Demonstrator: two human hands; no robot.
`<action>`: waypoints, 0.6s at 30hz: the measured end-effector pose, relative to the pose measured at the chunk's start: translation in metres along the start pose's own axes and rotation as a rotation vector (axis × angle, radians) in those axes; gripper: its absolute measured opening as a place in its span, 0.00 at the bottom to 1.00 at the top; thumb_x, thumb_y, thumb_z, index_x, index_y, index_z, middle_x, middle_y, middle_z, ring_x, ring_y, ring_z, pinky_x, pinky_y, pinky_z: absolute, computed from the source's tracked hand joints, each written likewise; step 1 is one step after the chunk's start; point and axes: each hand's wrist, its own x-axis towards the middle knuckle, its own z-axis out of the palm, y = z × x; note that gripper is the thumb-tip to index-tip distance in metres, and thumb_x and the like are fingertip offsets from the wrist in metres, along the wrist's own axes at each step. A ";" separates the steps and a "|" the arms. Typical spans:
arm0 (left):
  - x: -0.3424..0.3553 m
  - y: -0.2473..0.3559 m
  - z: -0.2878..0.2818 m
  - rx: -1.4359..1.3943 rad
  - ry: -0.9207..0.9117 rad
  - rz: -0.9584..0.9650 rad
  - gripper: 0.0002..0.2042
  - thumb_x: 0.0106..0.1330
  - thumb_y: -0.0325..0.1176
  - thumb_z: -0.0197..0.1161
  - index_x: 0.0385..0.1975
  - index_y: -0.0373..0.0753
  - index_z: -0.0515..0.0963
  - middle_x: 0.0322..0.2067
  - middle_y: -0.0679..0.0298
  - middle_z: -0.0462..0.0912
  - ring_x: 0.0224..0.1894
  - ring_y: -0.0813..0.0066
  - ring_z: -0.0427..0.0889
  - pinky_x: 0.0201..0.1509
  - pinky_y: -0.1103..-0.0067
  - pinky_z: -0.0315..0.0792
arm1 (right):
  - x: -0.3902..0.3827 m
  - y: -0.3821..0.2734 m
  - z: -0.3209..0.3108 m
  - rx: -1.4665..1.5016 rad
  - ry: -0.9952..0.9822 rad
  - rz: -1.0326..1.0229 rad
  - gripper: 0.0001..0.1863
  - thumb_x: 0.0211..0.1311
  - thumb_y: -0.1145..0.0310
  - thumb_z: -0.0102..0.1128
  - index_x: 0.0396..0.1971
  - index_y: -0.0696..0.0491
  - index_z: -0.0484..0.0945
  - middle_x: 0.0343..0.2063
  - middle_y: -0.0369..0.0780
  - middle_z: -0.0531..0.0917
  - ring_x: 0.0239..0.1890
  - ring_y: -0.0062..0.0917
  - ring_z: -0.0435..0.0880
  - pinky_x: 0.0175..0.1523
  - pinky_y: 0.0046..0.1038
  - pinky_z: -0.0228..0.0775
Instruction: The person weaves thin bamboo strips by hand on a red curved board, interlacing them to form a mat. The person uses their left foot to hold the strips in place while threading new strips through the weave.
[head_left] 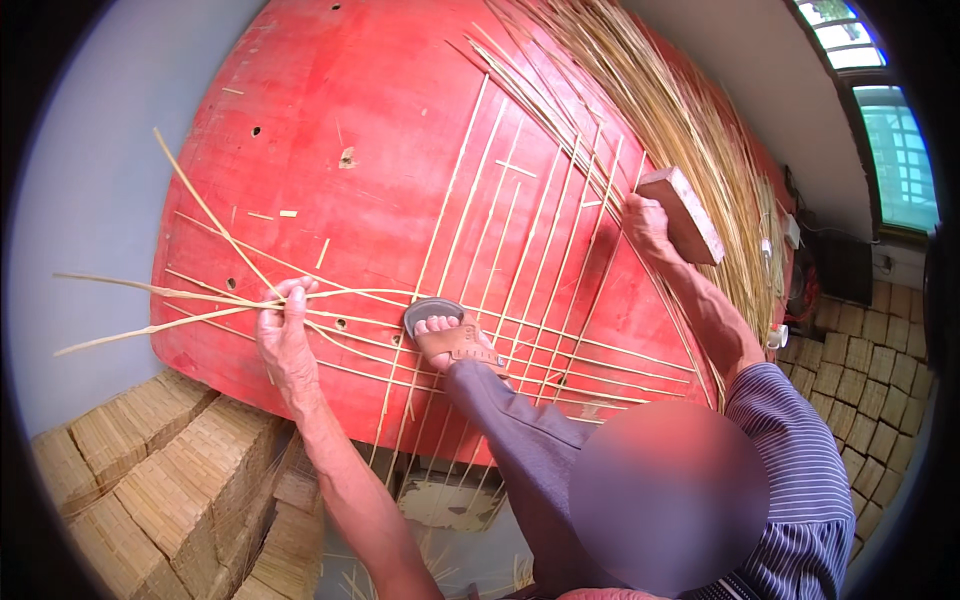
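Observation:
My left hand is closed in a pinch on several thin bamboo strips, whose loose ends fan out to the left. From there the strips run right, over and under a row of upright strips, forming an open lattice. My right hand is closed against the left side of a thick rectangular block, apparently gripping it; its fingers are partly hidden. A foot in a brown sandal presses on the lattice between my hands.
The lattice lies on a worn red board with several holes. A large bundle of long bamboo strips lies along its right side. Stacked woven bamboo pieces stand at lower left, and more pale blocks cover the lower right.

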 end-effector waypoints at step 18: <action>-0.011 0.005 -0.008 -0.011 -0.008 0.041 0.11 0.71 0.32 0.58 0.47 0.33 0.75 0.43 0.58 0.82 0.48 0.70 0.81 0.55 0.75 0.72 | 0.003 0.064 0.005 -0.024 -0.031 -0.059 0.09 0.59 0.66 0.54 0.25 0.55 0.79 0.24 0.53 0.81 0.30 0.52 0.82 0.36 0.50 0.73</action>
